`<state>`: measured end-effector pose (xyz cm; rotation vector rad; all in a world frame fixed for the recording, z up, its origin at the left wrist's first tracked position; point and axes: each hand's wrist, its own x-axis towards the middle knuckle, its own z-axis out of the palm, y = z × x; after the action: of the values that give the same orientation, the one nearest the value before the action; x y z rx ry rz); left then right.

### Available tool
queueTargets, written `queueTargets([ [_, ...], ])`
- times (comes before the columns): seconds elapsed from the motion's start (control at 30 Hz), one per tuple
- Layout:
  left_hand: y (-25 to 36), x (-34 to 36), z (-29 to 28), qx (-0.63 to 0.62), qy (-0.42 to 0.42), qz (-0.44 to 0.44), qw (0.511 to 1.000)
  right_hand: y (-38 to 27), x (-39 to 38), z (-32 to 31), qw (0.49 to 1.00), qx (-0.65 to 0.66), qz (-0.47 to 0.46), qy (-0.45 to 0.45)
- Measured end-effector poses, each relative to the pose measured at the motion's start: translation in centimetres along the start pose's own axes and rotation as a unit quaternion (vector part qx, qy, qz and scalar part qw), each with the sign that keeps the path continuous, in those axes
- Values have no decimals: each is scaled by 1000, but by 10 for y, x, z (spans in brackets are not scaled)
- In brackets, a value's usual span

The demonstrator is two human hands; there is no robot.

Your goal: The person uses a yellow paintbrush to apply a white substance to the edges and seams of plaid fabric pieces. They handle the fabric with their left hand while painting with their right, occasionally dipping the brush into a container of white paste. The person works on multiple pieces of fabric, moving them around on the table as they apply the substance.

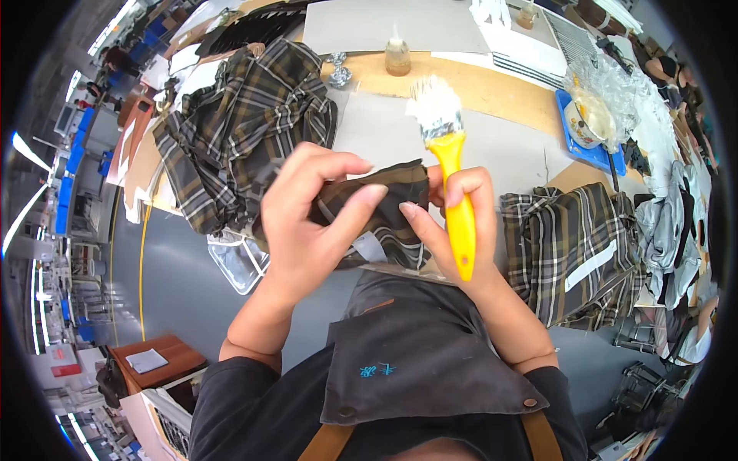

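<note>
My right hand (470,223) is closed around the yellow handle of a brush (455,165). White matter coats its bristles, which point up and away. The thumb and fingers of that same hand also meet the right edge of a small dark piece of plaid cloth (392,192). On the cloth's left side is my left hand (307,215), thumb and forefinger apart with a gap between their tips; its other fingers are partly hidden. Beyond it lies a heap of dark plaid fabric (261,123), apparently running toward the cloth. A white label (370,247) shows near the cloth's lower edge.
Folded plaid garments (565,253) lie on the table at right. Behind them, a blue tray (592,154) holds a patterned bowl (584,119) beside clear plastic. A small bottle (397,58) and crumpled foil (338,71) stand at the back. A clear plastic container (234,261) sits at the table's near left edge.
</note>
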<state>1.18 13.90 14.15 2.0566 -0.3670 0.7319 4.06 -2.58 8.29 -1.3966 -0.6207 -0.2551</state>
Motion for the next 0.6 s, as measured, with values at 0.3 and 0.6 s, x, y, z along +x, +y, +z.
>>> queueTargets([
  [0.3,-18,-2,31,-239,-131,-282,920,-19,0,-53,994,-66,-27,82],
  [0.6,-13,1,33,-336,-156,-326,870,-47,16,-56,957,-275,-75,57],
])
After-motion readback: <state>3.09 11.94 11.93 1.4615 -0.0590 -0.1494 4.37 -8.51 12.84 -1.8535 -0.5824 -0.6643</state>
